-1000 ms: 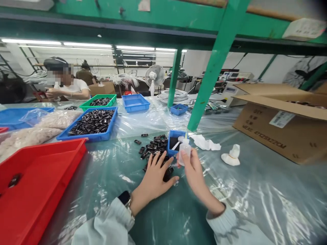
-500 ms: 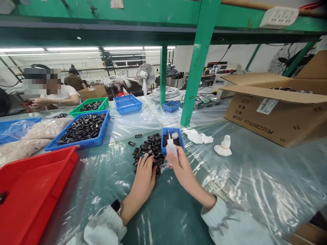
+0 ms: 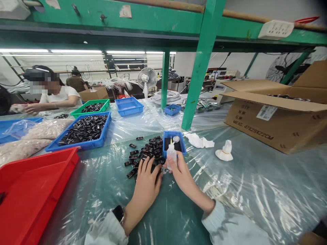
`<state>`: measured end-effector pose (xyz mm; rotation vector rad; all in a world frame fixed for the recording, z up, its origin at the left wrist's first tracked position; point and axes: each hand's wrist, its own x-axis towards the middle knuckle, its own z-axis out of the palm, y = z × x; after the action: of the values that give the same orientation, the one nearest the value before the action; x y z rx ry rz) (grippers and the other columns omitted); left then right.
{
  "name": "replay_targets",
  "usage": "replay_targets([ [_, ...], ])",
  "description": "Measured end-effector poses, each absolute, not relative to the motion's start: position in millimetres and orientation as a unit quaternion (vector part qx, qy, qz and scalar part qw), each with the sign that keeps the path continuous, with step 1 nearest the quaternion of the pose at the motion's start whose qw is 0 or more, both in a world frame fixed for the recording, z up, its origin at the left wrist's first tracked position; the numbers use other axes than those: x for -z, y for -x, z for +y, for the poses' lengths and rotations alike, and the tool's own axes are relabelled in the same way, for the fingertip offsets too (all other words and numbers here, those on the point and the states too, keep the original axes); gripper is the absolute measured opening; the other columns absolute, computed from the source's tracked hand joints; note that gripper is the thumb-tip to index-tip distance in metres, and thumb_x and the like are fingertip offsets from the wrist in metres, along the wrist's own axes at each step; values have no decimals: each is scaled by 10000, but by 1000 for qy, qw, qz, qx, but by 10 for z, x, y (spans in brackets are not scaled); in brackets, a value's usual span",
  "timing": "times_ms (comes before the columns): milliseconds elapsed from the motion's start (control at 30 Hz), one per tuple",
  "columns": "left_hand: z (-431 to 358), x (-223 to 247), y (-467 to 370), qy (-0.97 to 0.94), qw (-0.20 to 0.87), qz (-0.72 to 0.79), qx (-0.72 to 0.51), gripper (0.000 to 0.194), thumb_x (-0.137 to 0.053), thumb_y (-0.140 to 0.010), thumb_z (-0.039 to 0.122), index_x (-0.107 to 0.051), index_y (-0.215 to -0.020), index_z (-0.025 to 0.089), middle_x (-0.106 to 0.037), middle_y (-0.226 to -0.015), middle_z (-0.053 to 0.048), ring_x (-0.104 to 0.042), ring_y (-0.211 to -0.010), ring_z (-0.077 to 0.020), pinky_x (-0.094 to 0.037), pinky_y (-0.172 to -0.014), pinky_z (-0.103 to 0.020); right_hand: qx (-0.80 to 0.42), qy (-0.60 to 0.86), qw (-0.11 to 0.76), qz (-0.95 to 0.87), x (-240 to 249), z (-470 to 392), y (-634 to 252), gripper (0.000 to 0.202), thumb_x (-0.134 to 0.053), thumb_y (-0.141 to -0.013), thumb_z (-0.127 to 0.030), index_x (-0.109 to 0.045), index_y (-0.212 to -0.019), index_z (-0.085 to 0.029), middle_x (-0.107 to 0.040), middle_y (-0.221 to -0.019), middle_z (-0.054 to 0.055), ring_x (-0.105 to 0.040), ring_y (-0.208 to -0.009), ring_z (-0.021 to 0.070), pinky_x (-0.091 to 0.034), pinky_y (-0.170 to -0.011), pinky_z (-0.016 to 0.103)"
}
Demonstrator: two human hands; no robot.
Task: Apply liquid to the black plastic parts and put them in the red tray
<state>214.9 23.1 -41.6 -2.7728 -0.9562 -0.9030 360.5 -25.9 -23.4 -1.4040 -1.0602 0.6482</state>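
Observation:
My right hand is closed round a translucent squeeze bottle, held upright with its thin needle tip pointing up. Just behind the bottle is a small blue bin with a dark lining and a round whitish disc in it. My left hand lies over the near side of a pile of small black plastic parts, its fingers spread and touching them. Whatever is under the palm is hidden. Small white bits lie on the plastic sheet between my hands.
At left stand a red tray, a blue tray full of black parts and bags of pale pieces. A green post rises behind the small bin. Crumpled tissue, a wrapped white bundle and a cardboard box are right. A co-worker sits far left.
My left hand has shifted slightly right with fingers spread wider, and several black parts have spread leftward. The bottle stays in my right hand. The view has tilted slightly. The co-worker's hands moved left.

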Motion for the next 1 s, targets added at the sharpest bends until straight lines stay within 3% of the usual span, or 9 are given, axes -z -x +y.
replay_targets([
  [400, 408, 511, -1888, 864, 82, -385, 313, 253, -600, -938, 258, -594, -1177, 173, -584, -1261, -94, -584, -1123, -270, -479, -939, -506, -304, 596, 539, -511, 232, -286, -3558, 254, -570, -949, -334, -601, -1136, -165, -675, -1024, 40, -674, -801, 162, -562, -704, 353],
  [767, 830, 424, -2293, 904, 48, -300, 303, 227, -585, -951, 270, -601, -1157, 175, -619, -1187, -82, -641, -983, -219, -547, -827, -417, -292, 602, 557, -492, 282, -233, -3575, 275, -564, -952, -336, -587, -1172, -172, -667, -1067, 50, -675, -818, 166, -568, -699, 352],
  [1000, 815, 466, -2235, 920, 32, -260, 291, 241, -591, -946, 268, -596, -1169, 176, -605, -1219, -87, -625, -1033, -237, -531, -862, -443, -283, 606, 568, -480, 286, -211, -3590, 273, -565, -951, -338, -588, -1165, -171, -668, -1053, 47, -672, -805, 163, -565, -695, 349],
])
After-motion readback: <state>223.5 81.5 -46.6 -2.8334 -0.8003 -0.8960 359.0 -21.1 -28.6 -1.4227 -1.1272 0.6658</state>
